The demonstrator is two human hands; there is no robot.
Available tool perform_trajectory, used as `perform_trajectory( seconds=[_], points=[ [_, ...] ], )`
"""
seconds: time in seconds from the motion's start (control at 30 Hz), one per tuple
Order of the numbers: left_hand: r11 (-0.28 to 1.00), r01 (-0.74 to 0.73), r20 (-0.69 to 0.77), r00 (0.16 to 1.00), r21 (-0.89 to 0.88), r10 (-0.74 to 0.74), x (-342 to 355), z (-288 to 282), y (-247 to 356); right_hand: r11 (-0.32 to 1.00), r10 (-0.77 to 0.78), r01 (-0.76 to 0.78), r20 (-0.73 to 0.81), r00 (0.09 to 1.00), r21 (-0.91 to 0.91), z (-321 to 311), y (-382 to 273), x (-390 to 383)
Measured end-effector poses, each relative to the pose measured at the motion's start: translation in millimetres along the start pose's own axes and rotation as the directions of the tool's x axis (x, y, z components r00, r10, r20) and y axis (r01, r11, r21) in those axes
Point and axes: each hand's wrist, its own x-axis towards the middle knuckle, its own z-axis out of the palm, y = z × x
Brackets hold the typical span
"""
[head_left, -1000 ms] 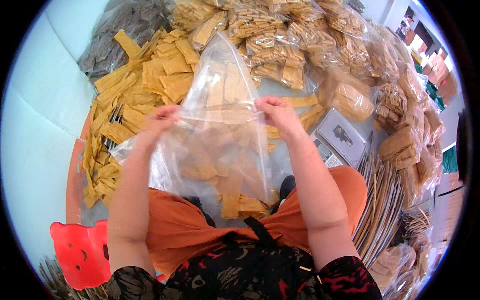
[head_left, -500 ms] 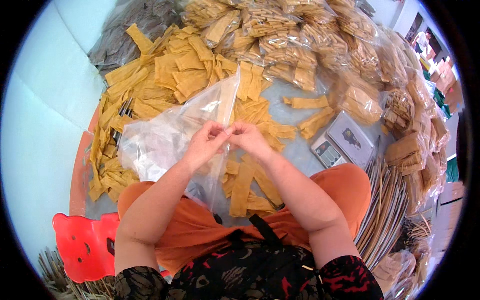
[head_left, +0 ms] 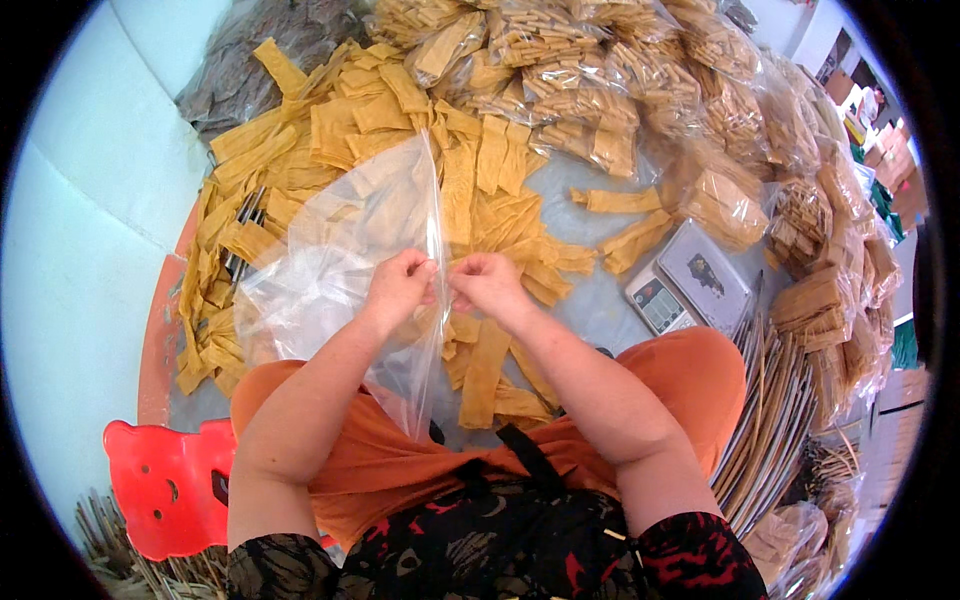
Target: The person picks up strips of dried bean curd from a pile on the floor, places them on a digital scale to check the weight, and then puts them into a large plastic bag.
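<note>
A large clear plastic bag hangs limp in front of me, with one long edge running roughly vertically between my hands. My left hand pinches the bag just left of that edge, and my right hand pinches at the edge from the right. The hands are close together, fingertips facing each other. Behind and beneath the bag lie loose yellow flat strips, some reaching toward my lap.
Bagged tan bundles rise along the back and right. A grey sack sits back left, a scale and long sticks at the right, a red plastic seat beside a white wall at left. A distant person shows far right.
My hands came together from a wide spread on the bag's edge, which swung from across to upright. Over the last half second they shifted slightly left and down, parting a little at the fingertips.
</note>
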Motion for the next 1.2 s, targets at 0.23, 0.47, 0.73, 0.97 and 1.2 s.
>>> perform_trajectory(
  seconds=[0.23,0.47,0.73,0.97,1.2],
  points=[
    [0.968,-0.125,0.044,0.992,0.216,0.119,-3.6,7.4,-11.8,0.989,-0.111,0.113,0.026,0.993,-0.090,0.1,21.1,6.9],
    [0.946,-0.059,0.037,0.998,0.319,0.050,-3.1,-20.6,1.1,0.752,-0.237,0.131,-0.080,0.968,-0.647,-21.5,28.5,7.7],
    [0.968,-0.026,0.147,0.989,0.249,-0.012,-28.8,-27.1,6.3,0.636,-0.305,0.190,-0.017,0.952,-0.748,-38.5,34.7,13.4],
    [0.806,-0.229,0.107,0.973,0.545,0.204,-26.2,-38.7,9.3,0.929,-0.210,0.219,0.064,0.976,-0.297,-29.0,34.1,23.3],
    [0.877,0.010,-0.217,0.970,0.481,0.108,-28.4,-108.4,25.6,0.767,-0.031,-0.124,-0.230,0.973,-0.629,-93.9,42.6,29.0]
  ],
)
